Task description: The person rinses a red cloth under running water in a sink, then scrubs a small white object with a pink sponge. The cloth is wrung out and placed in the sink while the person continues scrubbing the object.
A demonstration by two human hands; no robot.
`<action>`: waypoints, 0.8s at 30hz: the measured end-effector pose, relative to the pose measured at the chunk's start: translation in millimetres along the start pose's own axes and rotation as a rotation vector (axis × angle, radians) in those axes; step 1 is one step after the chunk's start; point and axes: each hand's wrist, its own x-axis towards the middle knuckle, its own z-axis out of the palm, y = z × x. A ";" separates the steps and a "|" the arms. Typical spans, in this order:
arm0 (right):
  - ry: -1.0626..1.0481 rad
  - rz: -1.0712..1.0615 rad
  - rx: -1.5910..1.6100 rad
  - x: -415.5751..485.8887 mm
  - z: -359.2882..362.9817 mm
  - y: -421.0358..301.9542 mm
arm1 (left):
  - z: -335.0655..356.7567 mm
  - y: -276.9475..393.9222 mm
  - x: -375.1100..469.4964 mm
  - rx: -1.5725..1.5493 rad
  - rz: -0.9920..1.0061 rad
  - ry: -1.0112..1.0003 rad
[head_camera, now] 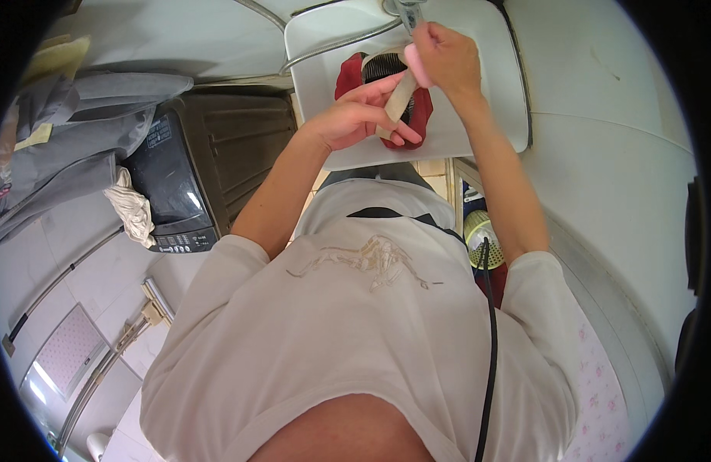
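Over a white washbasin (500, 115), my left hand (352, 118) holds a beige fabric band (398, 104) between thumb and fingers. The band belongs to or lies against a red cloth item (348, 76) with a dark ribbed inside, possibly a cap; it rests in the basin, partly covered by my hands. In my right hand (452, 63) is a pink block (417, 64), soap or a sponge, pressed to the upper end of the band. A tap (410, 12) is just above my right hand.
A metal flexible hose (344, 43) crosses the basin's left side. A black-lidded washing machine (170, 167) stands at left, a crumpled pale cloth (129, 208) on its edge. A green perforated basket (481, 222) sits below right. A black cable (487, 369) runs down my shirt.
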 end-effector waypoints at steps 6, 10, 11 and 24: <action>0.019 -0.271 0.030 -25.6 13.7 3.0 | -13.0 -13.8 7.6 -0.108 0.015 -0.041; 0.032 -0.150 -0.028 -8.2 5.1 9.3 | -9.6 -8.9 8.4 -0.242 -0.002 -0.116; 0.032 -0.155 -0.011 -13.5 5.4 8.8 | -7.2 -5.4 8.3 -0.290 -0.016 -0.139; 0.134 -0.467 0.014 -32.1 10.0 -5.3 | 7.9 -10.0 24.4 -0.639 0.084 -0.058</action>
